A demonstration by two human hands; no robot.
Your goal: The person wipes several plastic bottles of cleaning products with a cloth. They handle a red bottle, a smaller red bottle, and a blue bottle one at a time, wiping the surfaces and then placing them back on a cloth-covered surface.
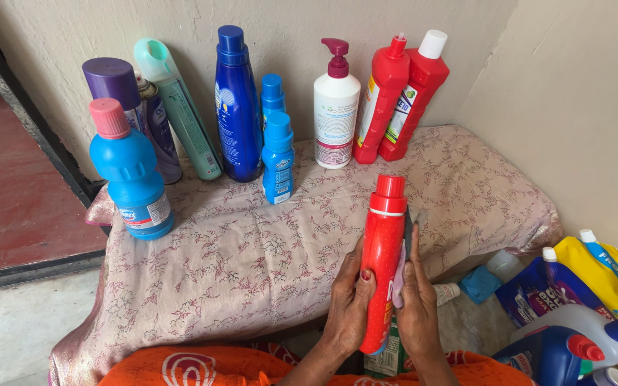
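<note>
A tall red bottle [383, 243] with a red cap stands upright in my two hands, above the near edge of a cloth-covered surface [252, 250]. My left hand [350, 300] wraps around its left side. My right hand [418, 304] presses a small pale cloth [400, 275] against its right side. Along the wall stand several other bottles: a light blue one with a pink cap [130, 175], a purple-capped can [119, 89], a pale green one [180, 107], a dark blue one [237, 107], two small blue ones [277, 154], a white pump bottle [336, 111] and two red ones [398, 96].
The patterned pink cloth drapes over the surface's edges. To the right on the floor lie a yellow pouch [613, 271], blue pouches [545, 286] and blue and white jugs [574, 339]. A red floor [16, 186] shows through a doorway at left. Orange clothing [202, 366] fills the bottom edge.
</note>
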